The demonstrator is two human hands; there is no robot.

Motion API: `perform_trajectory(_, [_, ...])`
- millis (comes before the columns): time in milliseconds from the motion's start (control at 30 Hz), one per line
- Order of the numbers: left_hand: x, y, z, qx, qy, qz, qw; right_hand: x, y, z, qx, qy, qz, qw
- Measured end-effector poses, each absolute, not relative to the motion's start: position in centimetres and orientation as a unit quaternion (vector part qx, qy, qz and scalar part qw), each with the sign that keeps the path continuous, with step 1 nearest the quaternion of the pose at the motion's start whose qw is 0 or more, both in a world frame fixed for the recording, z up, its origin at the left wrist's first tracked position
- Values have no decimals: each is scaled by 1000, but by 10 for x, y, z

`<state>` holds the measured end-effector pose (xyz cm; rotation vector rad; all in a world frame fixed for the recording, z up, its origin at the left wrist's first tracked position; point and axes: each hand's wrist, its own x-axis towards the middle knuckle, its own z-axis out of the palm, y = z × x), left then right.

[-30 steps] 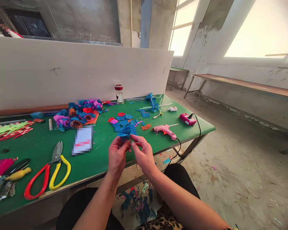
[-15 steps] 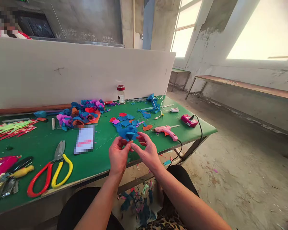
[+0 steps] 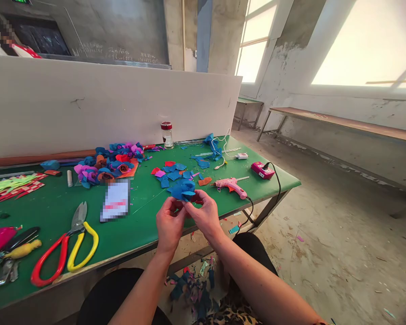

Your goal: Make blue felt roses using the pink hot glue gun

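A blue paper flower [image 3: 182,190] is held up over the table's front edge, its petals spreading above my fingers. My left hand [image 3: 170,221] pinches its base from the left. From the right, my right hand [image 3: 205,213] has thumb and fingers closed on the same base, and the thumbs nearly meet there. My fingers hide the flower's underside. Just behind it lie loose blue petals [image 3: 174,175] with a few red and pink pieces. A pink hot glue gun [image 3: 232,186] rests to the right, beside an orange paper scrap [image 3: 205,181].
Red-and-yellow-handled snips [image 3: 75,234] lie at left front, near a blurred phone-like object [image 3: 116,201]. Finished paper flowers [image 3: 104,164] are heaped behind. A lidded glass jar [image 3: 167,135] stands by the white board [image 3: 122,104]. A pink power socket [image 3: 263,170] sits at the right with its cord.
My right hand has closed in on the flower's base, its fingers less spread than before. The flower has tilted slightly, and the whole view has shifted a little.
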<state>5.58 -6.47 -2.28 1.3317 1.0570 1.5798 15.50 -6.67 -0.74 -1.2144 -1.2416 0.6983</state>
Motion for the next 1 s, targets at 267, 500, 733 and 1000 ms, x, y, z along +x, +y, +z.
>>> perform_trajectory(267, [57,-65,-22,506,394,637,427,158,-71,-4,-508,-533,326,593])
perform_trajectory(500, [54,-63,-25,509,372,629,455,163,-74,0,-466,-536,362,604])
perform_trajectory(733, [54,-65,-20,503,354,625,481,171,-72,-2,-457,-557,366,589])
perform_trajectory(1000, [55,-63,-22,496,342,630,490,176,-74,-2,-437,-557,391,588])
